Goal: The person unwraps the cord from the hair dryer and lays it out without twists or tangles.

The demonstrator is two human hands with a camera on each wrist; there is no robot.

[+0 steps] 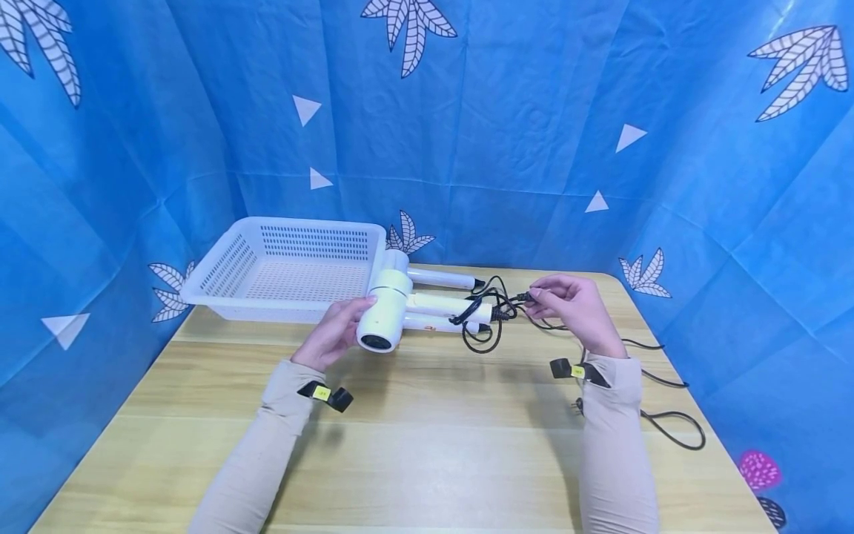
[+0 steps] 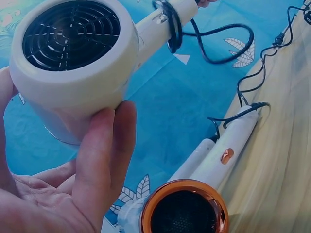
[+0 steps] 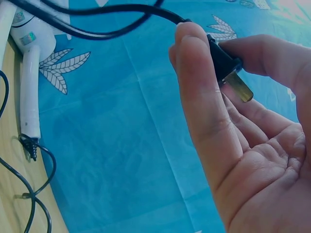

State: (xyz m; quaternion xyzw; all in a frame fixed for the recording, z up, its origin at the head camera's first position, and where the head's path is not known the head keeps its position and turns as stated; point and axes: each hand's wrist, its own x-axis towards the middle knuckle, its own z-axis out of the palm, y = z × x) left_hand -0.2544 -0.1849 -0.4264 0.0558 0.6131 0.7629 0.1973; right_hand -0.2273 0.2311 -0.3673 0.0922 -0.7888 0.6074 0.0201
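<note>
My left hand (image 1: 336,334) holds a white hair dryer (image 1: 382,315) by its barrel, fingers and thumb around it. In the left wrist view its round black grille faces the camera. Black cord (image 2: 175,30) is looped around its handle, which points right. Between thumb and fingertips, my right hand (image 1: 577,308) pinches a black plug (image 3: 223,60) with its metal prongs showing, off to the right of the handle. More white hair dryers lie behind and below the held one; one has a copper-coloured ring (image 2: 185,184) and a copper button on its handle (image 2: 226,155).
A white perforated plastic basket (image 1: 267,305) stands at the back left, beside the dryers. Black cords (image 1: 674,437) trail over the right side of the wooden table (image 1: 427,460). Blue patterned cloth (image 1: 520,133) encloses the back and sides.
</note>
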